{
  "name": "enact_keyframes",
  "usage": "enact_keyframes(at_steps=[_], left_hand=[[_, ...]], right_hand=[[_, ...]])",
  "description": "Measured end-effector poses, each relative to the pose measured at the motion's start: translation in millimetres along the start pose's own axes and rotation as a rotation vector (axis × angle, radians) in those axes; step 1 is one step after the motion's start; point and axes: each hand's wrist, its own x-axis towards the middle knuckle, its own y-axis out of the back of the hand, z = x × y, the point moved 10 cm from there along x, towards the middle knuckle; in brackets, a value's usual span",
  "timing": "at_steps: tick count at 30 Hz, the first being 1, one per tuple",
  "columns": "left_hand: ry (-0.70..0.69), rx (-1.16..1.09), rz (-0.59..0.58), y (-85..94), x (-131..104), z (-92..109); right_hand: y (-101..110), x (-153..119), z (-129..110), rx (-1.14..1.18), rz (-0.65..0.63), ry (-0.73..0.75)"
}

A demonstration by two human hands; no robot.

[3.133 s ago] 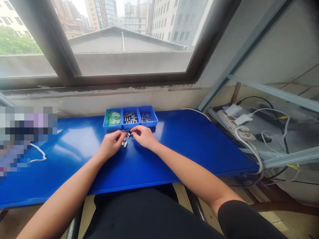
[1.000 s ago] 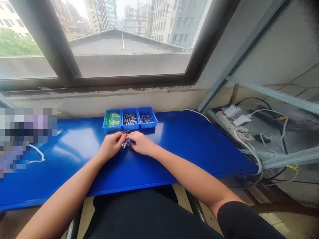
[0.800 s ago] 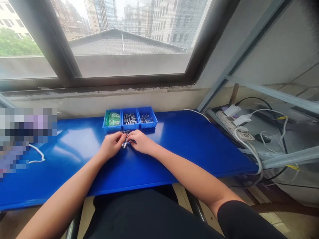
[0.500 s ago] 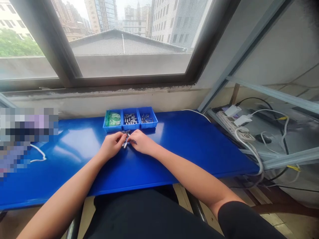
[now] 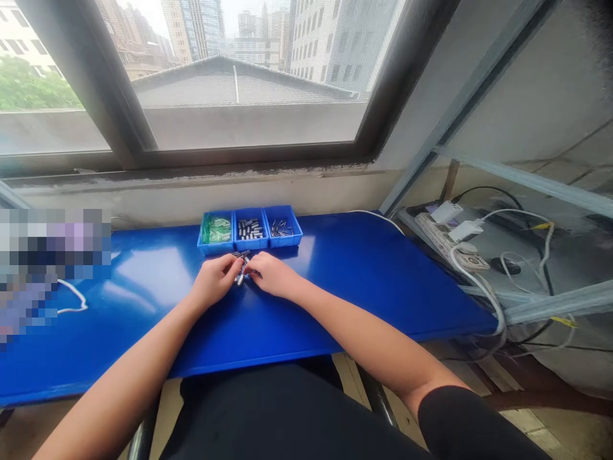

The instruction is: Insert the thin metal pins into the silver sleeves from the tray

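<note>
Two bare hands rest on a blue table (image 5: 335, 281), close together, just in front of three small blue bins. The left hand (image 5: 215, 279) is curled, with its fingertips pinched near a tiny silver part (image 5: 240, 279). The right hand (image 5: 271, 273) is curled too, and its fingertips meet the left ones over the same spot. The part is so small that I cannot tell which hand really has hold of it. A little pile of parts (image 5: 242, 257) lies on the table between the hands and the bins, touching the fingers. The left bin (image 5: 216, 230) has green bits in it. The middle bin (image 5: 250, 228) has small silver pieces. The right bin (image 5: 282, 227) has thin dark pins. A white cord (image 5: 71, 295) lies on the table far to the left. To the right, off the table, sits a power strip (image 5: 445, 239) with white plugs and wires. A big window (image 5: 230, 76) is on the far side.
</note>
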Motion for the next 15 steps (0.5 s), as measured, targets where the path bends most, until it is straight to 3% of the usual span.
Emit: enact_keyframes(at_steps=[6, 15], left_hand=[[-0.002, -0.006, -0.006, 0.3, 0, 2], [-0.007, -0.056, -0.002, -0.8, -1, 2]], right_hand=[[2, -1, -1, 0.021, 0.018, -0.004], [36, -3, 5, 0.366, 0.357, -0.134]])
